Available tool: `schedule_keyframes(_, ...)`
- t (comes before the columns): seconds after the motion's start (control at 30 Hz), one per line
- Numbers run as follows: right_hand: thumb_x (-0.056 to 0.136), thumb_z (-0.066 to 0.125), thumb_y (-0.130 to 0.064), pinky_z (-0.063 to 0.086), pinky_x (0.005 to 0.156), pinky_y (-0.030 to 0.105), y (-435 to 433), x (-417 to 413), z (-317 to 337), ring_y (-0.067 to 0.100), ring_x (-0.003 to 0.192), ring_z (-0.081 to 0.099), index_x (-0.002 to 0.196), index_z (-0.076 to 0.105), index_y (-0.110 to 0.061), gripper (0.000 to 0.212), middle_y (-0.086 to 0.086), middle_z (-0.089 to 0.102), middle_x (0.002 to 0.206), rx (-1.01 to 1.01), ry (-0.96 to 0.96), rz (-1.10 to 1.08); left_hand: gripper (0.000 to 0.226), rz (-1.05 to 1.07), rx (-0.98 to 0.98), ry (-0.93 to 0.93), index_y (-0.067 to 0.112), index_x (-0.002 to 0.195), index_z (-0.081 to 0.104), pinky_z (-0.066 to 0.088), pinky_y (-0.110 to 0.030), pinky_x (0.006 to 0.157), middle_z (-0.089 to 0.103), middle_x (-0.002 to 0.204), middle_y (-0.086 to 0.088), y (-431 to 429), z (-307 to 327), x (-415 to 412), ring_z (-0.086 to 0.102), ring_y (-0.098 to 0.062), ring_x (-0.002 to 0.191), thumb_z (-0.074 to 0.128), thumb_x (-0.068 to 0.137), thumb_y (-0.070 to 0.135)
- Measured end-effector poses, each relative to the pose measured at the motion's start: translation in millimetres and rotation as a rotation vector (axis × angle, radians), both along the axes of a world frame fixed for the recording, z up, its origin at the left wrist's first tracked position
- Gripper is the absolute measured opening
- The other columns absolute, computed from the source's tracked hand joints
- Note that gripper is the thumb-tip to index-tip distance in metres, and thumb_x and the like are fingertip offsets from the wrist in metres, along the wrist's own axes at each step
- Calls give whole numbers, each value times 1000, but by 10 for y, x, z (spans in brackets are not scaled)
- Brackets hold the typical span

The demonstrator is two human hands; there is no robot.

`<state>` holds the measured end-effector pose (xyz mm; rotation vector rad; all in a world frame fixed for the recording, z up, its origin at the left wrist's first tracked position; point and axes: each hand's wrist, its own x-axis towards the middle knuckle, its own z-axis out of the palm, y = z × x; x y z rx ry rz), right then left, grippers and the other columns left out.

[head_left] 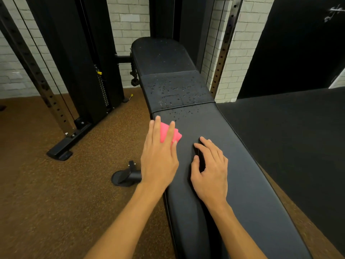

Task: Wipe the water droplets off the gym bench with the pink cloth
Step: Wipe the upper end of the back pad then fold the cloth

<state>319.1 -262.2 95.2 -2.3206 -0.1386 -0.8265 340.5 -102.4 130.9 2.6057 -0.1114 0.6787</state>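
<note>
My left hand [158, 156] lies flat on the pink cloth [164, 132], grip spread, with straight fingers pressing it onto the surface [242, 184] near its left edge. My right hand [211, 171] rests on the middle of the surface, grip loose and holding nothing.

The water droplets [177, 88] bead on the surface's middle panel and across the seam just beyond the cloth. Finer ones speckle its far end. The near stretch looks dry, so I judge the wet part is not yet wiped.

To do it well I would keep the palm flat and push the cloth forward over the seam in overlapping lanes, from the left edge to the right. I'd turn to a fresh fold once it soaks. The seam may trap water, so I'd slow there.

Off the surface's left side a black roller part [127, 176] lies on the brown floor, and a cable machine [84, 71] stands farther out. Neither blocks the stroke. My right hand could get in the way of a rightward lane.
</note>
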Motion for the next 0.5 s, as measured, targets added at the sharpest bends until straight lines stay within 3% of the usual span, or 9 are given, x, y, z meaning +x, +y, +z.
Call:
schedule_keyframes(0.13, 101, 57, -22, 30, 125, 31, 18, 3, -2, 11, 153, 40, 137, 66, -22, 37, -9, 54, 157, 16, 2, -22, 62, -14, -31, 54, 28, 171, 16, 29, -44, 126, 0, 179, -3, 46, -33, -90, -1, -23, 166, 39, 113, 37)
schedule_keyframes(0.3, 99, 57, -24, 25, 128, 34, 26, 15, 27, 16, 153, 40, 136, 64, -23, 38, -7, 53, 156, -5, 26, -70, 76, 99, -177, 101, 12, 171, 3, 21, -40, 132, -1, 180, -2, 0, 251, 382, -1, -19, 166, 43, 112, 39)
schedule_keyframes(0.4, 97, 59, -22, 25, 126, 34, 4, 32, 28, 15, 150, 42, 133, 65, -24, 36, -7, 54, 153, -9, 37, -67, 75, 105, -184, 79, 13, 171, 9, 16, -35, 129, -2, 180, -1, -24, 206, 295, -1, -18, 165, 40, 112, 47)
schedule_keyframes(0.5, 95, 60, -24, 31, 118, 36, -16, 38, 77, 13, 144, 44, 130, 65, -26, 36, -9, 54, 150, -9, 63, -52, 74, 44, -201, 52, 15, 171, 2, 10, -33, 129, -8, 179, 0, -30, 108, 32, -5, -15, 165, 36, 113, 45)
